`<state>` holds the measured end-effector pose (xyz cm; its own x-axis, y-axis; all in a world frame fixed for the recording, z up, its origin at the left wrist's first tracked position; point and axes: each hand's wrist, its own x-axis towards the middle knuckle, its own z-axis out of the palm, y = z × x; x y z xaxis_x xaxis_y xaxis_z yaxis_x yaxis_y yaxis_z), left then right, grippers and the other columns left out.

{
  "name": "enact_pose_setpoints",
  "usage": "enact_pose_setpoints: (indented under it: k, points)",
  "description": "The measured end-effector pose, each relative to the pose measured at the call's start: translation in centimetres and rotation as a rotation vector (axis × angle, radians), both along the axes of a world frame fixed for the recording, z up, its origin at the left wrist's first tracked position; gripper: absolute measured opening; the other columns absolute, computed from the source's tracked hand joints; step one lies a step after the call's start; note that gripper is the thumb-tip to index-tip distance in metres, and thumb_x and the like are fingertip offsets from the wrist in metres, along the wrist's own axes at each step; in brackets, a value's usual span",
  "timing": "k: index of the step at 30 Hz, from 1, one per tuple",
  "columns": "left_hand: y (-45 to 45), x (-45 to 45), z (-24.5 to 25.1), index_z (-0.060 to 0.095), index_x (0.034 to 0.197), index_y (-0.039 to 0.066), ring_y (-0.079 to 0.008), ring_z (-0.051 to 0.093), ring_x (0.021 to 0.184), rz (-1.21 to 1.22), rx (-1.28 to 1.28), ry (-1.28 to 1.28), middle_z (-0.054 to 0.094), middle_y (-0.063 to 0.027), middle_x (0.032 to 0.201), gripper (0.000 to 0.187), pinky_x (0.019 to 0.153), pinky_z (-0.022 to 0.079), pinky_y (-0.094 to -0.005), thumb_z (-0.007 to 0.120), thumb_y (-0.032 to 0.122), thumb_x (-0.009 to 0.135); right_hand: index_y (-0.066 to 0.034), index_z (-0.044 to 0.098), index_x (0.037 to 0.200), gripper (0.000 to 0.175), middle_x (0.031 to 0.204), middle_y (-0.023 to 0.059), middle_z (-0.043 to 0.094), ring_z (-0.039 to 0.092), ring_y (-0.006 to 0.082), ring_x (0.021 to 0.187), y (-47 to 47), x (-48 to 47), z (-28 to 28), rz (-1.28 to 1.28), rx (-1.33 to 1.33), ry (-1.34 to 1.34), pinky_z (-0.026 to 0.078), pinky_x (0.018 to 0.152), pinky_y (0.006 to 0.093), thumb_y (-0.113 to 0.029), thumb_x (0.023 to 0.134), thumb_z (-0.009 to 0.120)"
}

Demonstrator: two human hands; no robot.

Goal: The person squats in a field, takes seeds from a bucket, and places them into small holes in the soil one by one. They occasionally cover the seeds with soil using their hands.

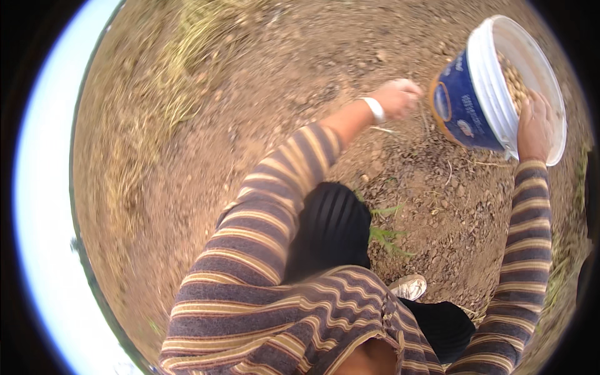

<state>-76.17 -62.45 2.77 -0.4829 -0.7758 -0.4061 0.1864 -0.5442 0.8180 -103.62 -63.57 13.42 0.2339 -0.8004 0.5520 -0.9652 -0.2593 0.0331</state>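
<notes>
A white plastic bucket (478, 89) with a blue printed band stands tilted on the soil at the upper right, its mouth turned to the right. Inside lie many small tan pods or nuts (513, 82); their exact kind cannot be told. My right hand (536, 124) reaches over the near rim into the bucket, fingers at the edge of the pods; whether it grasps any is hidden. My left hand (401, 98), with a white band at the wrist, is over the ground just left of the bucket. Its fingers are curled and blurred, and what it may hold cannot be made out.
Stony brown soil (412, 197) with dry plant bits lies around the bucket. Dry yellow grass (183, 61) grows at the upper left. A small green plant (386, 236) is beside my dark-clad knee (335, 225), and a light shoe (410, 287) shows below it.
</notes>
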Motion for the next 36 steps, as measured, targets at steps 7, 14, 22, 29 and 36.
enact_pose_setpoints:
  k: [7,14,22,29,36]
  points:
    - [6.1,-11.0,10.6,0.059,0.095,0.001,-0.0117,0.056,0.053,-0.195,-0.62,-0.389,0.062,-0.0102,0.074,0.024,0.043,0.044,-0.0222,0.043,0.013,0.082,-0.0007,0.043,0.119,0.04,0.112,0.0106,0.049,0.048,0.0169,0.102,10.2,2.7,-1.1,0.213,0.483,-0.967,0.04,0.083,0.0282,-0.029,0.091,0.037]
    - [14.1,-19.7,5.0,0.058,0.077,0.004,-0.0155,0.053,0.051,0.178,0.042,0.138,0.057,-0.0067,0.067,0.02,0.04,0.042,-0.0269,0.041,0.013,0.083,0.0004,0.044,0.116,0.036,0.102,0.0087,0.053,0.053,0.0149,0.09,18.8,0.9,-4.2,-0.008,0.577,-1.695,0.044,0.076,0.0267,-0.024,0.09,0.038]
    - [17.0,-22.2,3.1,0.057,0.079,-0.004,-0.0195,0.055,0.047,0.134,0.077,0.151,0.059,-0.0153,0.068,0.025,0.036,0.041,-0.0291,0.038,0.011,0.084,-0.0016,0.052,0.105,0.037,0.09,0.0039,0.057,0.052,0.0104,0.077,23.0,-2.2,-6.6,-0.168,0.601,-1.732,0.042,0.068,0.024,-0.032,0.091,0.036]
    - [17.2,-20.6,5.7,0.055,0.077,-0.007,-0.0194,0.05,0.042,0.157,0.173,0.214,0.056,-0.0184,0.062,0.023,0.034,0.038,-0.0292,0.043,0.011,0.082,-0.0016,0.053,0.104,0.043,0.087,0.0013,0.055,0.049,0.0049,0.072,21.5,-6.5,-5.8,-0.099,0.716,-1.187,0.038,0.061,0.0172,-0.037,0.091,0.032]
    - [16.0,-23.4,3.7,0.057,0.094,0.001,-0.0202,0.059,0.073,-0.117,-0.847,-0.459,0.062,-0.0128,0.085,0.025,0.067,0.046,-0.0303,0.039,0.016,0.084,-0.0018,0.045,0.116,0.035,0.106,0.0139,0.055,0.055,0.0242,0.093,17.4,-13.8,-6.4,0.063,0.35,-0.146,0.043,0.076,0.0313,-0.024,0.09,0.036]
